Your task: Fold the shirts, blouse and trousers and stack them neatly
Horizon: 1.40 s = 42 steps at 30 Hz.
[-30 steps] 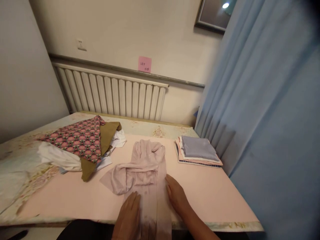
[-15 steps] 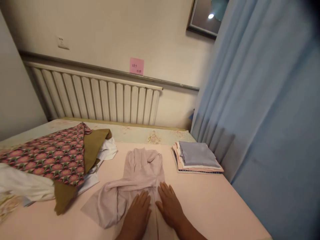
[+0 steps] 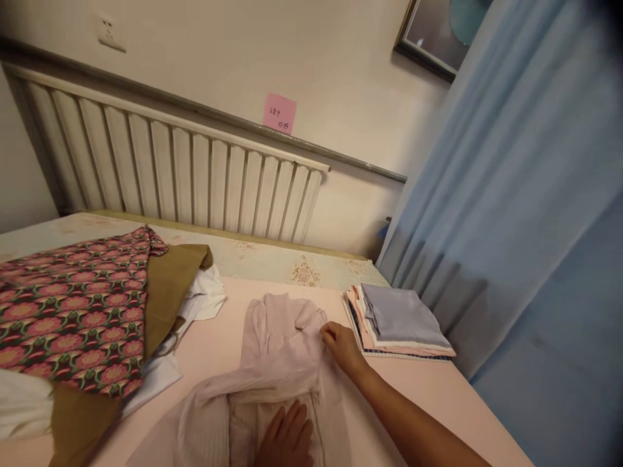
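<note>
A pale mauve shirt (image 3: 287, 360) lies partly folded on the pink bed sheet (image 3: 403, 402), its narrow part pointing toward the wall and a sleeve-like fold spread to the left. My left hand (image 3: 288, 436) rests on its near part, palm down with fingers stretched out. Farther up, my right hand (image 3: 342, 345) has its fingers closed at the garment's right edge, pinching the cloth there. The tips of that pinch are partly hidden.
To the right sits a stack of folded clothes (image 3: 402, 318), near a blue curtain (image 3: 487, 194). On the left is a loose heap with a patterned cloth (image 3: 82, 311) over an olive garment (image 3: 172, 285). A radiator (image 3: 195, 175) stands behind the bed.
My right hand has moved from lying flat beside the left hand up to the shirt's upper right edge, and its fingers have closed. My left hand stays flat, lower in view. The view has tilted.
</note>
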### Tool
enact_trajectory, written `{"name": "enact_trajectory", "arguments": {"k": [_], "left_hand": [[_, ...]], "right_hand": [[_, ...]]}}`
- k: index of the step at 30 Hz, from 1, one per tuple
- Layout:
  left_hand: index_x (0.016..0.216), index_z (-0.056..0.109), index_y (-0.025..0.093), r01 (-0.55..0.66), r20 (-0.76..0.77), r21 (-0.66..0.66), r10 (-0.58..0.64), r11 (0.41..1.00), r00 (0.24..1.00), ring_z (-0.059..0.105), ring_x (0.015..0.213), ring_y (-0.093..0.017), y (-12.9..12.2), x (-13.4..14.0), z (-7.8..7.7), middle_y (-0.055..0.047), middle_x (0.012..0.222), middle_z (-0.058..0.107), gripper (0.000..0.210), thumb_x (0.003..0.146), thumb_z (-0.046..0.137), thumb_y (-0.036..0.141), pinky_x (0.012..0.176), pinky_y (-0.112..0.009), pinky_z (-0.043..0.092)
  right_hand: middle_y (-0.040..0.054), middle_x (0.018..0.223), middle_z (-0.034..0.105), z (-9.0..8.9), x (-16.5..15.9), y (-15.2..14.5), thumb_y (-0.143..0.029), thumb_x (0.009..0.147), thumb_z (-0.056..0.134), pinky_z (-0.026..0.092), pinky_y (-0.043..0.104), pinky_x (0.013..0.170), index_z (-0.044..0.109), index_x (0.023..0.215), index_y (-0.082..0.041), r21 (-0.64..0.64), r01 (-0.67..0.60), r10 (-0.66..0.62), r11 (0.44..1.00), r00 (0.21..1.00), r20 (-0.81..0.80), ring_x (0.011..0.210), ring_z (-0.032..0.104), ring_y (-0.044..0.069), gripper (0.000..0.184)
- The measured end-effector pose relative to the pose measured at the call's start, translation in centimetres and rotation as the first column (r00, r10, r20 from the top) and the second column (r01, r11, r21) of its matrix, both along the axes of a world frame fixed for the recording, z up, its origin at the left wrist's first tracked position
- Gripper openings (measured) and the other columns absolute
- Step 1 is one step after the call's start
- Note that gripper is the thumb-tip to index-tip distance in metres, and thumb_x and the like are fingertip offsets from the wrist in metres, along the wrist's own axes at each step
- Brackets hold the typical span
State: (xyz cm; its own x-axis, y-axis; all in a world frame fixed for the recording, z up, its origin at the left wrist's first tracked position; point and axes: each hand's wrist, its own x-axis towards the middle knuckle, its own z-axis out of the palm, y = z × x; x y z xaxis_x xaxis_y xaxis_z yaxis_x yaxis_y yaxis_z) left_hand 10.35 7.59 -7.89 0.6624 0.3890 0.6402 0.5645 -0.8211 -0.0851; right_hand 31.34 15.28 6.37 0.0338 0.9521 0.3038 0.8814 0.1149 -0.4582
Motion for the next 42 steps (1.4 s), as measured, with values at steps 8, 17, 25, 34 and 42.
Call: {"name": "enact_trajectory", "arguments": {"k": [8,17,25,34,42], "left_hand": [[0.123,0.058,0.022,0.009,-0.095,-0.274,-0.037,0.962,0.995,0.051,0.124,-0.022,-0.7,0.2,0.7,-0.005,0.133,0.059,0.039,0.089,0.049,0.039,0.106,-0.037,0.034],[0.129,0.055,0.018,-0.009,-0.129,-0.521,-0.069,0.853,0.989,0.041,0.134,-0.026,-1.6,0.0,3.7,-0.008,0.141,0.052,0.042,0.09,0.048,0.033,0.111,-0.043,0.031],[0.13,0.055,0.018,-0.012,-0.118,-0.57,-0.068,0.821,0.991,0.04,0.135,-0.024,-1.8,-0.1,5.0,-0.008,0.142,0.051,0.042,0.091,0.046,0.032,0.113,-0.042,0.029],[0.131,0.052,0.018,-0.002,-0.107,-0.608,-0.079,0.794,0.991,0.037,0.137,-0.025,-2.1,-0.4,5.7,-0.008,0.144,0.049,0.042,0.092,0.044,0.03,0.114,-0.044,0.026],[0.13,0.054,0.017,-0.009,-0.099,-0.599,-0.063,0.801,0.993,0.039,0.136,-0.025,-2.4,-0.5,6.3,-0.009,0.143,0.05,0.042,0.091,0.044,0.028,0.113,-0.044,0.027]], "right_hand": [[0.0043,0.087,0.071,-1.6,-3.1,4.1,-0.018,0.087,0.05,0.038,0.024,0.074,0.068,0.08,-0.02,-0.073,-0.012,0.027,0.997,0.977,0.213,0.083,0.062,0.017,0.02],[0.0068,0.099,0.068,-1.8,-2.9,4.1,-0.016,0.088,0.046,0.039,0.026,0.08,0.064,0.105,-0.021,-0.028,0.001,0.007,1.0,0.962,0.274,0.092,0.06,0.019,0.025],[0.0045,0.109,0.071,-3.3,-2.5,4.9,-0.013,0.087,0.045,0.044,0.028,0.092,0.068,0.11,-0.023,-0.025,-0.195,0.197,0.98,0.971,0.133,0.101,0.064,0.018,0.034],[0.0023,0.112,0.07,-4.4,-2.2,5.0,-0.004,0.077,0.043,0.045,0.027,0.097,0.065,0.116,-0.021,-0.03,-0.33,0.331,0.944,0.943,0.031,0.103,0.063,0.014,0.048],[0.0041,0.11,0.067,-3.3,-2.0,3.1,-0.006,0.079,0.046,0.043,0.029,0.095,0.065,0.11,-0.022,0.041,-0.277,0.273,0.96,0.957,0.096,0.103,0.06,0.017,0.04]]}}
